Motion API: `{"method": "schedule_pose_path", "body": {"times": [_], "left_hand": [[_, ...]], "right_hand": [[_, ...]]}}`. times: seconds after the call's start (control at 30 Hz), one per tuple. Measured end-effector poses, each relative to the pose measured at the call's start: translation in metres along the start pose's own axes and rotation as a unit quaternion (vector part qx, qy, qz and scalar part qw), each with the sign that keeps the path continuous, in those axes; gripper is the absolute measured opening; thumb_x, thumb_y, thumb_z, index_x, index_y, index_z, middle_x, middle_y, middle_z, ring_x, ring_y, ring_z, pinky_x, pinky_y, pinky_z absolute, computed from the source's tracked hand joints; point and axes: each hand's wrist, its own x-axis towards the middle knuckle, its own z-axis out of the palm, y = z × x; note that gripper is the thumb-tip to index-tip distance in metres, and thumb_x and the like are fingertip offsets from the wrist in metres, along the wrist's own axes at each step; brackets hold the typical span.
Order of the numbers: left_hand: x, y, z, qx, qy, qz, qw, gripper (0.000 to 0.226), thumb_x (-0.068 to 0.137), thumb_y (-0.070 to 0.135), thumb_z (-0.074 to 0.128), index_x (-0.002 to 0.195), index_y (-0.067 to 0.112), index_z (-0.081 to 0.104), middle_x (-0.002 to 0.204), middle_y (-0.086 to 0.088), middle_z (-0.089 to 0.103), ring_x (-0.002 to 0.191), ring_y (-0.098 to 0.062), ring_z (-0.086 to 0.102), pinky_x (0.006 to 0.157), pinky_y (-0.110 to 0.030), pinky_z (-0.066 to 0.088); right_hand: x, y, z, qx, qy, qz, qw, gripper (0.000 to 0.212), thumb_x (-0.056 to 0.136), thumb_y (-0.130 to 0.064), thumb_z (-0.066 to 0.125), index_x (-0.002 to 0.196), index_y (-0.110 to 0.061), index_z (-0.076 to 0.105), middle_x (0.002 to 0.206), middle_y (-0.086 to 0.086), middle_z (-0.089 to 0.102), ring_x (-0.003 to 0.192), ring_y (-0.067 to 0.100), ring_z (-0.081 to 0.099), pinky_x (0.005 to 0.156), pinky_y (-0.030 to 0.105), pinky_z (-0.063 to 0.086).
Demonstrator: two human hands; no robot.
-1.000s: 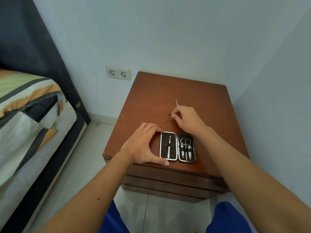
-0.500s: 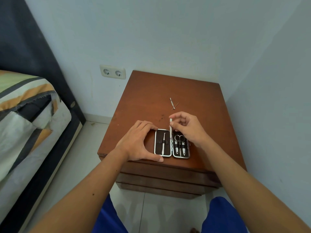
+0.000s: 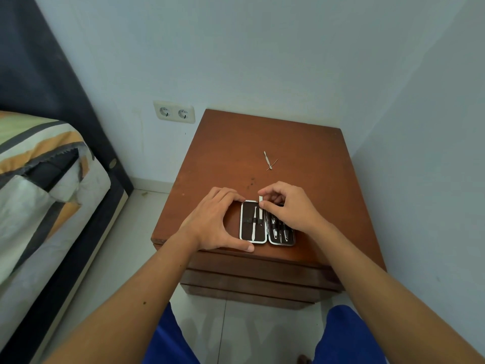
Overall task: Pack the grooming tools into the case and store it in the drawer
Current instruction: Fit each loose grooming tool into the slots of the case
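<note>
Brown wooden bedside surface (image 3: 231,153) in a pale-walled corner, with a bed (image 3: 39,179) and a double wall socket (image 3: 174,112) beyond the left hand. The open case (image 3: 266,223) lies near the front edge, between the two hands. The left hand (image 3: 214,222) braces it, fingers curled over the far corner and thumb along the near edge. The right hand (image 3: 288,208) pinches a flat white tool (image 3: 260,210), probably a nail file, between thumb and forefinger, its lower end over the strap in the left half, beside a slim metal tool (image 3: 254,223) already seated there. Scissors and clippers (image 3: 279,231) sit in the right half, just under the right hand. Step in hand, as judged: sliding this tool under its strap. Two thin tools (image 3: 268,161) lie loose on the surface, well beyond the right hand's fingertips; the next move likely calls for seating the white tool fully, then reaching forward for these. The drawers (image 3: 249,279) below appear closed.
</note>
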Motion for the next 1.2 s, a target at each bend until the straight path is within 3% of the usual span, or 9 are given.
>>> {"method": "schedule_pose_path", "body": {"times": [0.2, 0.3, 0.6, 0.87, 1.0, 1.13, 1.2], "left_hand": [[0.001, 0.001, 0.000, 0.000, -0.003, 0.000, 1.000, 0.116, 0.053, 0.091, 0.084, 0.146, 0.028, 0.052, 0.142, 0.017, 0.049, 0.135, -0.005, 0.037, 0.118, -0.031, 0.038], [0.000, 0.001, -0.001, -0.001, -0.003, -0.001, 1.000, 0.117, 0.053, 0.092, 0.083, 0.145, 0.028, 0.052, 0.141, 0.018, 0.049, 0.135, -0.004, 0.038, 0.118, -0.032, 0.039], [0.000, 0.001, -0.001, 0.002, -0.007, -0.004, 1.000, 0.119, 0.053, 0.094, 0.081, 0.147, 0.028, 0.052, 0.143, 0.017, 0.049, 0.136, -0.004, 0.037, 0.119, -0.033, 0.038], [-0.002, 0.004, -0.001, -0.003, -0.002, -0.002, 1.000, 0.118, 0.053, 0.092, 0.083, 0.146, 0.026, 0.053, 0.141, 0.017, 0.050, 0.134, -0.004, 0.039, 0.118, -0.030, 0.038], [-0.001, 0.002, -0.002, -0.005, -0.008, -0.001, 1.000, 0.118, 0.054, 0.094, 0.081, 0.148, 0.028, 0.051, 0.145, 0.017, 0.048, 0.136, -0.003, 0.038, 0.119, -0.030, 0.037], [-0.001, 0.000, 0.000, -0.009, -0.001, 0.006, 1.000, 0.118, 0.053, 0.092, 0.083, 0.147, 0.028, 0.051, 0.145, 0.018, 0.047, 0.139, -0.001, 0.037, 0.120, -0.025, 0.034], [-0.001, -0.001, 0.000, -0.011, 0.000, 0.007, 1.000, 0.118, 0.053, 0.093, 0.083, 0.148, 0.029, 0.051, 0.146, 0.019, 0.046, 0.140, 0.000, 0.036, 0.121, -0.025, 0.033]], "right_hand": [[-0.007, 0.003, -0.008, -0.128, -0.077, -0.035, 0.988, 0.055, 0.081, -0.052, 0.082, 0.131, -0.031, 0.070, 0.112, -0.019, 0.058, 0.109, 0.006, 0.052, 0.094, 0.022, 0.044], [-0.009, 0.000, -0.010, -0.140, -0.102, -0.033, 0.984, 0.065, 0.078, -0.053, 0.084, 0.136, -0.029, 0.067, 0.119, -0.017, 0.053, 0.116, 0.007, 0.046, 0.096, 0.021, 0.037], [-0.019, -0.009, -0.012, -0.145, -0.112, -0.027, 0.983, 0.058, 0.076, -0.055, 0.085, 0.126, -0.029, 0.069, 0.122, -0.016, 0.050, 0.118, 0.007, 0.044, 0.104, 0.026, 0.041], [-0.029, -0.011, -0.009, -0.128, -0.117, -0.022, 0.985, 0.063, 0.075, -0.056, 0.084, 0.130, -0.030, 0.069, 0.126, -0.017, 0.047, 0.118, 0.002, 0.050, 0.100, 0.020, 0.042], [-0.018, -0.005, -0.014, -0.069, -0.066, -0.006, 0.995, 0.048, 0.080, -0.053, 0.083, 0.123, -0.034, 0.073, 0.119, -0.022, 0.057, 0.111, -0.001, 0.058, 0.094, 0.017, 0.047], [0.021, 0.004, -0.024, -0.042, 0.066, 0.029, 0.997, 0.015, 0.091, -0.031, 0.080, 0.106, -0.031, 0.079, 0.100, -0.017, 0.070, 0.088, -0.003, 0.062, 0.082, 0.016, 0.050], [0.046, 0.009, -0.029, -0.031, 0.110, 0.058, 0.992, 0.010, 0.092, -0.024, 0.080, 0.101, -0.028, 0.082, 0.092, -0.013, 0.072, 0.079, -0.003, 0.060, 0.080, 0.021, 0.049]]}}
